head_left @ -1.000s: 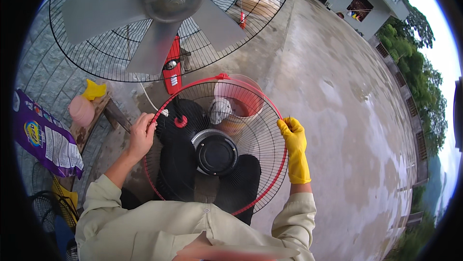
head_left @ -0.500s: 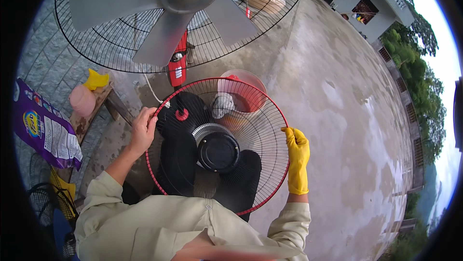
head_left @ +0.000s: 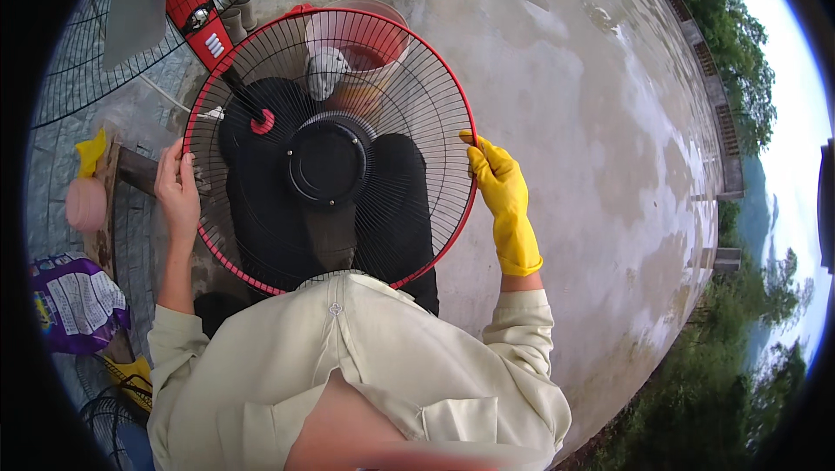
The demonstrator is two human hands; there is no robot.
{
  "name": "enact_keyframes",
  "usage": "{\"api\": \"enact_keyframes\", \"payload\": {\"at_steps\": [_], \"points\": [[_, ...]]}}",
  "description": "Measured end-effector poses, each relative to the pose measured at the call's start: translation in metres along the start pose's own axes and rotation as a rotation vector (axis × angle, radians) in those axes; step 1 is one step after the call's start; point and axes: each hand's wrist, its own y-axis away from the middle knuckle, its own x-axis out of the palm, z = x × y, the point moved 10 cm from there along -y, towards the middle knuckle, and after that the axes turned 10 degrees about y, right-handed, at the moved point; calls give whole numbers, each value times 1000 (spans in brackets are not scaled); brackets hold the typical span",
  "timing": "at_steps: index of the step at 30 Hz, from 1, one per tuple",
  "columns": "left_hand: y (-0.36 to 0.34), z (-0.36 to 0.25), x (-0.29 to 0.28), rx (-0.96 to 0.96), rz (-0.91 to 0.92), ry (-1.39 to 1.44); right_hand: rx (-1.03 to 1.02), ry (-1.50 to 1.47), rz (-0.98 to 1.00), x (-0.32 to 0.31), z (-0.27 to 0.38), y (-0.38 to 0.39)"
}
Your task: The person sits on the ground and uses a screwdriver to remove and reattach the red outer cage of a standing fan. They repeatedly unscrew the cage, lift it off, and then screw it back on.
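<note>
A round wire fan grille point(head_left: 326, 160) with a red rim and black centre lies over my black-clad lap. My left hand point(head_left: 178, 188), bare, grips its left rim, thumb on top. My right hand point(head_left: 504, 201), in a yellow rubber glove, pinches the right rim. Behind the grille, seen partly through its wires, stands a pale bucket point(head_left: 387, 58) with reddish contents and a grey-white cloth point(head_left: 323, 73) at its left side. The red post point(head_left: 196, 10) of a standing fan rises at the upper left, with a grey blade point(head_left: 136, 1) and black wire cage beside it.
At left, a wooden bench point(head_left: 109, 245) carries a pink round container point(head_left: 86, 204) and a yellow piece point(head_left: 91, 153), near a purple bag point(head_left: 78, 306). Cylindrical objects point(head_left: 239, 19) stand behind the grille. Wet concrete point(head_left: 591, 167) stretches right to a railing point(head_left: 722, 132) with trees beyond.
My view has shifted, so the held grille sits higher and further left in the picture and much of the standing fan has left view. Both hands still hold the rim.
</note>
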Motion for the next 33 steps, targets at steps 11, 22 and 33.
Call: {"api": "enact_keyframes", "payload": {"at_steps": [11,22,33], "points": [[-23,16,6,-168,233,-64,-162,164,-273,-3,18,10],[-139,-91,132,109,557,-249,-197,174,-272,-3,20,21],[-157,-194,144,558,583,-119,-243,123,-420,-33,-1,45]]}}
